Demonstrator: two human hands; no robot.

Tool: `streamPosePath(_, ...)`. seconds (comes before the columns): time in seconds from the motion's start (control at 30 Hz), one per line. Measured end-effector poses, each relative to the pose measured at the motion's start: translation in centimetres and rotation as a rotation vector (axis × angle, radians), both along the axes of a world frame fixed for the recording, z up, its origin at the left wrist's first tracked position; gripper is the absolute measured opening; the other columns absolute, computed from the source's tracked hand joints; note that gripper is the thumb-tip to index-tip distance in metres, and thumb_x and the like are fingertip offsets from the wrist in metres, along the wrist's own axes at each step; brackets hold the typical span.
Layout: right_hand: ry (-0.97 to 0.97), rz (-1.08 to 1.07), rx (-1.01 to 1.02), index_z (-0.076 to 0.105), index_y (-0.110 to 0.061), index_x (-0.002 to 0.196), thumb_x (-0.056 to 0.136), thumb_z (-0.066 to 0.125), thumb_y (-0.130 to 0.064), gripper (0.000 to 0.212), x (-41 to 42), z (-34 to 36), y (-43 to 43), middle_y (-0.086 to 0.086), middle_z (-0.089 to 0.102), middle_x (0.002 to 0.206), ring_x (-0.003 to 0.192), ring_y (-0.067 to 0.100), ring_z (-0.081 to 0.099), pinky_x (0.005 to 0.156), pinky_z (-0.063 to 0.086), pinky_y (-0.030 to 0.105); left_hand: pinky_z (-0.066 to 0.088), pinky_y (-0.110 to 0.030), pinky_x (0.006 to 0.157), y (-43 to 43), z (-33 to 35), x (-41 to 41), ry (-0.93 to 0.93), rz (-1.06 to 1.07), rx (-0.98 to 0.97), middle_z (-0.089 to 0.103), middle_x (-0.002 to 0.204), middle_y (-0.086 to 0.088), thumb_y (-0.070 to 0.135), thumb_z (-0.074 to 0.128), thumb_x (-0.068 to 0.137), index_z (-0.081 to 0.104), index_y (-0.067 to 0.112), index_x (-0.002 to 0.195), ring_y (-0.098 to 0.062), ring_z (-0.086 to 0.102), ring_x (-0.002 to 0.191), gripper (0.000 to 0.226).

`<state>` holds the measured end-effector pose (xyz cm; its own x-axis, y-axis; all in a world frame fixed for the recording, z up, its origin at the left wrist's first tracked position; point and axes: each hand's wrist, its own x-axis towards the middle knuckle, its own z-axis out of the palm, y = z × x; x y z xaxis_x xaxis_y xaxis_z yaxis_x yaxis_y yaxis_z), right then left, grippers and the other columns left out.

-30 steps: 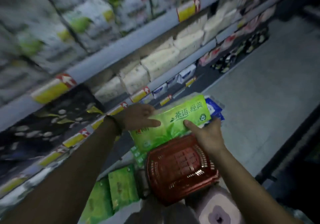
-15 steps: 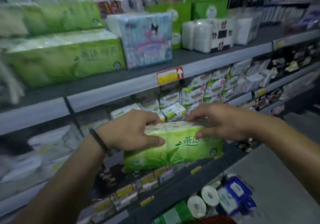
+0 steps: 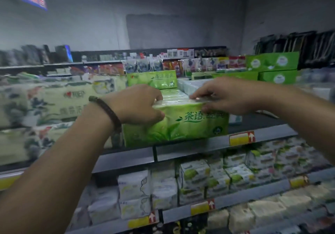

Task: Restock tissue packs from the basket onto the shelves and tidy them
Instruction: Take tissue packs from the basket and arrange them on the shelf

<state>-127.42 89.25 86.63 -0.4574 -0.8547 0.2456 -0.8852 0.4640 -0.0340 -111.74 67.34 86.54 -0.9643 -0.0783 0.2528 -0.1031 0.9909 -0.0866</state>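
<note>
"茶语" — on the green tissue pack [image 3: 174, 130] front

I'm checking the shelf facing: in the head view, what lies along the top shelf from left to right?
From the left: floral tissue packs → green tissue pack → green boxes.

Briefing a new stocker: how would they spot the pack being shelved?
On the upper grey shelf, left of its yellow price tag, stands a green tissue pack printed with tea leaves. Unlike the matching pack behind and the cream floral packs leftward, it is gripped by the left hand and right hand.
</note>
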Motion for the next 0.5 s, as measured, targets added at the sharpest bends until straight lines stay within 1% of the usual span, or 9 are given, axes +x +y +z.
streamPosePath(0.07,0.016,-0.004,0.016,0.058,-0.033,0.147,0.098,0.069,-0.045,0.052,-0.4,0.1,-2.5,-0.011,0.065,0.136,0.111,0.009,0.061,0.095,0.049,0.035,0.047,-0.037,0.104,-1.0,0.2,-0.8,-0.011,0.048,-0.002,0.058,0.142,-0.005,0.039,0.065,0.098,0.049,0.023,0.148,-0.025,0.056,0.127,0.055)
streamPosePath(0.13,0.002,-0.017,0.029,0.058,-0.032,0.147,0.100,0.068,-0.039,0.049,-0.5,-0.1,-4.2,-0.008,0.064,0.134,0.106,0.009,0.059,0.093,0.048,0.034,0.048,-0.036,0.101,-1.8,-0.3,-1.6,-0.022,0.072,0.028,0.056,0.143,-0.004,0.032,0.065,0.099,0.048,0.022,0.149,-0.023,0.056,0.126,0.053)
streamPosePath(0.2,-0.026,-0.041,0.030,0.058,-0.030,0.148,0.102,0.067,-0.034,0.047,-0.6,-0.4,-5.3,-0.006,0.062,0.137,0.111,0.012,0.058,0.097,0.048,0.035,0.049,-0.033,0.099,-2.7,-1.3,-2.4,-0.017,0.086,0.051,0.058,0.141,-0.004,0.029,0.064,0.100,0.050,0.020,0.147,-0.022,0.058,0.122,0.049)
streamPosePath(0.23,-0.027,-0.053,0.034,0.057,-0.030,0.148,0.103,0.066,-0.031,0.046,-0.9,-0.6,-5.8,-0.005,0.061,0.139,0.115,0.015,0.058,0.101,0.049,0.037,0.050,-0.033,0.098,-3.2,-1.8,-2.9,-0.005,0.094,0.053,0.058,0.140,-0.005,0.028,0.063,0.100,0.051,0.020,0.146,-0.022,0.059,0.120,0.048)
streamPosePath(0.3,-0.015,-0.079,0.047,0.056,-0.032,0.148,0.104,0.065,-0.024,0.046,-1.4,-1.2,-6.8,-0.001,0.060,0.144,0.121,0.021,0.059,0.105,0.051,0.044,0.053,-0.038,0.101,-4.0,-2.7,-3.6,0.020,0.110,0.062,0.056,0.140,-0.007,0.030,0.064,0.099,0.051,0.023,0.146,-0.025,0.060,0.119,0.049)
streamPosePath(0.33,-0.010,-0.095,0.055,0.056,-0.033,0.147,0.104,0.064,-0.017,0.047,-1.7,-1.5,-7.2,0.000,0.059,0.145,0.121,0.022,0.059,0.105,0.052,0.045,0.053,-0.042,0.103,-4.3,-3.2,-3.8,0.035,0.118,0.061,0.054,0.141,-0.009,0.032,0.064,0.099,0.051,0.024,0.146,-0.028,0.059,0.120,0.049)
streamPosePath(0.4,-0.005,-0.132,0.055,0.055,-0.034,0.147,0.102,0.061,-0.003,0.054,-2.2,-2.0,-7.9,0.002,0.058,0.145,0.122,0.024,0.059,0.102,0.053,0.043,0.050,-0.050,0.107,-4.7,-4.0,-4.4,0.065,0.137,0.049,0.051,0.143,-0.013,0.034,0.063,0.099,0.049,0.026,0.147,-0.034,0.054,0.126,0.050)
streamPosePath(0.5,0.009,-0.176,0.061,0.054,-0.031,0.147,0.101,0.059,0.002,0.057,-2.7,-2.4,-8.6,0.007,0.055,0.150,0.127,0.029,0.058,0.101,0.054,0.043,0.042,-0.056,0.112,-5.2,-5.2,-5.5,0.107,0.150,0.072,0.048,0.145,-0.018,0.033,0.062,0.101,0.048,0.026,0.148,-0.041,0.043,0.134,0.050)
